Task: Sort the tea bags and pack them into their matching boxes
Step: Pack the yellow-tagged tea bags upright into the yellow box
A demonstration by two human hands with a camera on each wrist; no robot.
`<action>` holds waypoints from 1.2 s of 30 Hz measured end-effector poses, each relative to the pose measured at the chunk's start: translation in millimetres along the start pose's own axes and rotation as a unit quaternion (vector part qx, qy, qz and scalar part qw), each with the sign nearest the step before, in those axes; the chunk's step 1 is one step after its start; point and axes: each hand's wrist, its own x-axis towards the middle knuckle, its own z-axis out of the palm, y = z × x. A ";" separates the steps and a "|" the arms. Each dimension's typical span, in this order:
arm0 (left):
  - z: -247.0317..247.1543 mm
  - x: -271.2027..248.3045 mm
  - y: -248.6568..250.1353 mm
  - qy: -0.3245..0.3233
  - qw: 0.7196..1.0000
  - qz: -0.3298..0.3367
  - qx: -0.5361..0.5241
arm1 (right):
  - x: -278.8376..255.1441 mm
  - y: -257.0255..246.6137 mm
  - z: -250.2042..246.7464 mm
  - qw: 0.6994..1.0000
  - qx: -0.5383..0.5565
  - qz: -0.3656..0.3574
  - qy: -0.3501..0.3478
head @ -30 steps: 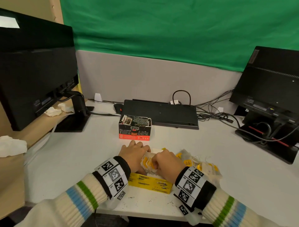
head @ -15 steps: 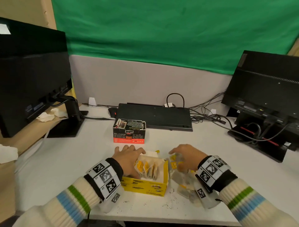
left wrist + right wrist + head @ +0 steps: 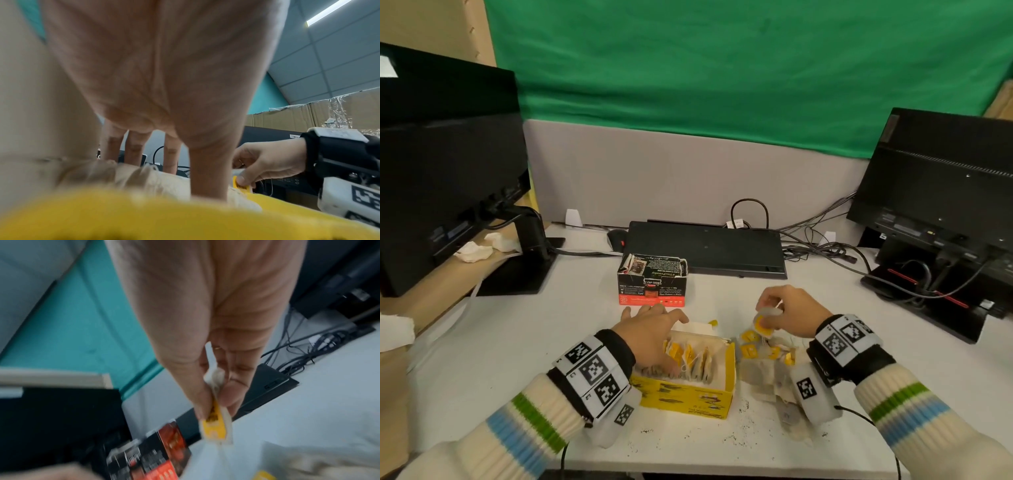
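Head view, left hand (image 3: 650, 337) flat on yellow box (image 3: 688, 397) bags, right hand (image 3: 792, 313) pinching yellow-tagged tea bag (image 3: 763, 323), labels unreadable

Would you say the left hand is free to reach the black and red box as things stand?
Probably yes: the left hand rests open on the tea bags in the yellow box, and bare desk separates it from the black and red box.

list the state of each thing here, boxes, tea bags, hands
yellow box: open, part filled with upright tea bags
black box: open, flaps up, contents hidden
loose bags: piled on the desk right of the yellow box
held bag: pinched, lifted above the pile
left hand: fingers straight, resting on the yellow box's bags
right hand: pinching the held bag
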 end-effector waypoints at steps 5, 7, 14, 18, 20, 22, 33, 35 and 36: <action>-1.7 -1.5 1.6 -0.008 1.000 -0.001 -0.003 | 15.4 -1.7 -8.7 0.994 0.103 0.036 -0.007; -1.2 -1.3 1.1 -0.017 1.000 -0.003 -0.004 | 15.3 -7.4 -6.9 0.986 0.150 0.048 -0.051; -8.9 -4.9 -0.4 -0.007 0.999 0.020 -0.026 | 1.0 -14.3 -11.5 0.978 0.191 0.042 -0.078; -15.9 -8.4 5.3 0.068 0.987 0.093 -0.115 | -23.2 -25.3 -39.0 0.978 0.207 -0.009 -0.009; -15.6 -11.4 16.5 0.124 0.968 0.147 -0.160 | -34.9 -31.4 -52.8 0.971 0.235 -0.026 0.014; -14.3 -14.0 30.1 0.162 0.949 0.192 -0.188 | -46.0 -37.9 -63.8 0.964 0.260 -0.040 0.030; -13.1 -23.4 75.7 0.243 0.856 0.244 -0.386 | -78.9 -59.3 -63.8 0.915 0.393 -0.069 0.069; -15.2 -27.6 75.2 0.220 0.848 0.255 -0.409 | -80.1 -57.0 -59.3 0.908 0.407 -0.063 0.072; -15.8 -28.9 74.5 0.205 0.848 0.257 -0.417 | -80.6 -56.7 -57.4 0.907 0.410 -0.063 0.070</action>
